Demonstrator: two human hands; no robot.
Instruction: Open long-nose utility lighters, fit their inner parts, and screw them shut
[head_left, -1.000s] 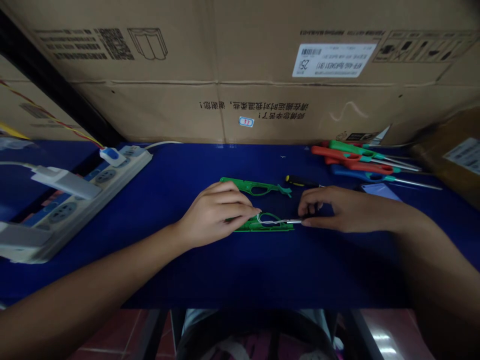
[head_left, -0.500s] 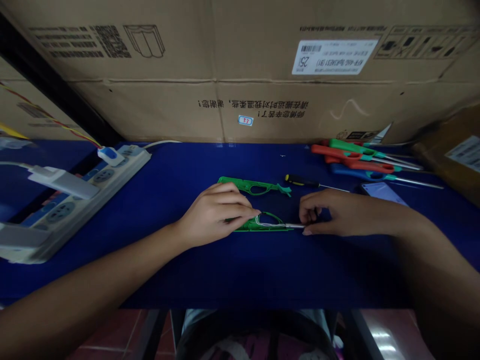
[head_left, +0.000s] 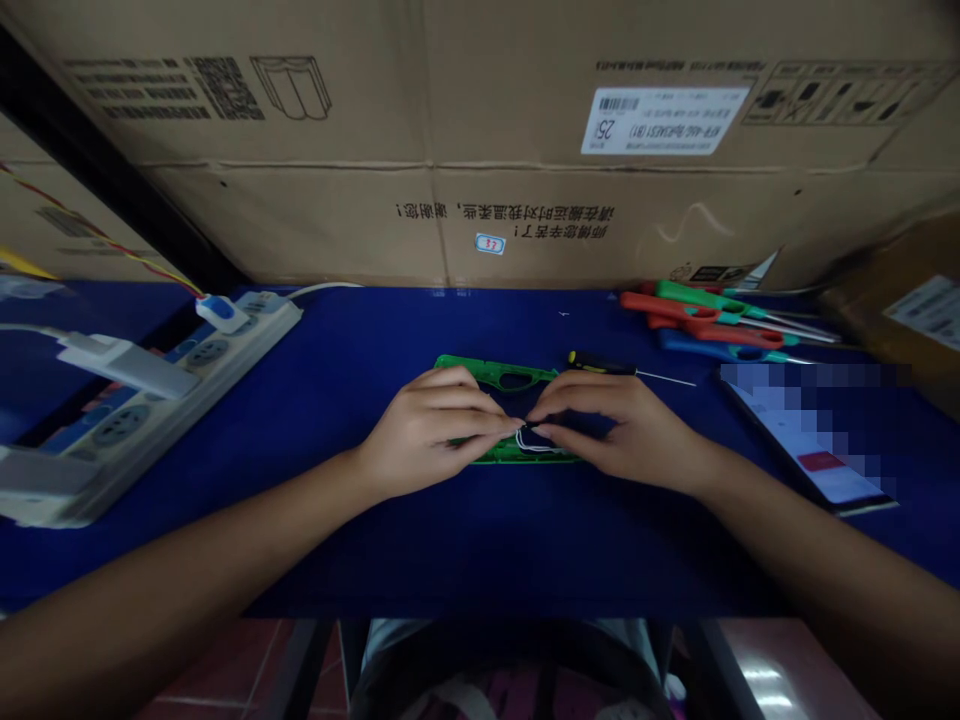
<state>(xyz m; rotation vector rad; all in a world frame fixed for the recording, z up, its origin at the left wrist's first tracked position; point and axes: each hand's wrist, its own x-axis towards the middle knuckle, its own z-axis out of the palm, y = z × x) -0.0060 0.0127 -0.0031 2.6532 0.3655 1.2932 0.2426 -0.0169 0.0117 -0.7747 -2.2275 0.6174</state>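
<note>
My left hand (head_left: pixel 439 425) is closed in a pinch over the near green lighter casing half (head_left: pixel 517 457), its fingertips at the end of thin white wires (head_left: pixel 536 446). From the right, my right hand (head_left: pixel 622 415) meets it, thumb and forefinger closed at a tiny black part (head_left: pixel 532 425). That part sits between the two sets of fingertips, and its kind is too small to make out. Just behind my hands lies the other green casing half (head_left: pixel 480 368), with a looped opening. My right hand hides the right ends of both halves.
A black and yellow screwdriver (head_left: pixel 600 363) lies behind my right hand. Several gas lighters (head_left: pixel 705 325) are piled at the back right, near a phone (head_left: pixel 802 440). At left is a power strip (head_left: pixel 202 360) with plugs. A large cardboard box (head_left: pixel 337 220) stands along the back.
My right hand has moved left from the metal tube end of the near casing half to my left fingertips. The phone is now uncovered. My left hand has stayed in place.
</note>
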